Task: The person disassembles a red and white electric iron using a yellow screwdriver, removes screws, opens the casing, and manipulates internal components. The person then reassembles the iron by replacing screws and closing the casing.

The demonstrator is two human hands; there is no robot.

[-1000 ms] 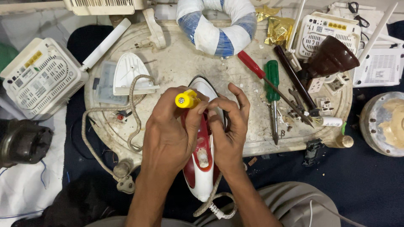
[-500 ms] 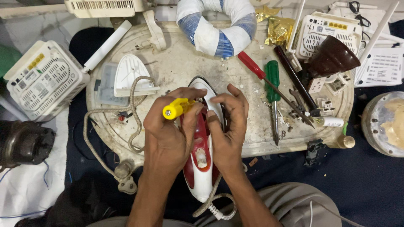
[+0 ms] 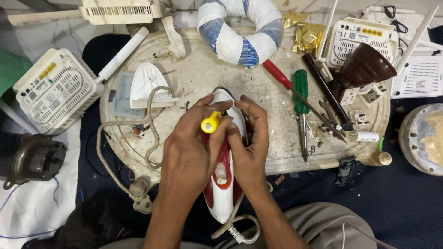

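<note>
A round, scuffed white table [image 3: 203, 78] stands over dark blue cloth, ringed by clutter. At far left lies a white router [image 3: 55, 90] with a row of yellow ports. On the table rest a white iron cover [image 3: 150, 85] and a grey cord [image 3: 152, 124]. At centre, the left hand [image 3: 189, 152] is clenched on a yellow-handled screwdriver [image 3: 211, 123], held over a red-and-white iron [image 3: 224, 184] at the table's near edge. The right hand [image 3: 249, 147] grasps the iron's side. Rightward lie red [image 3: 277, 74] and green [image 3: 301, 85] screwdrivers; crumpled gold foil [image 3: 307, 37] sits at the far edge.
</note>
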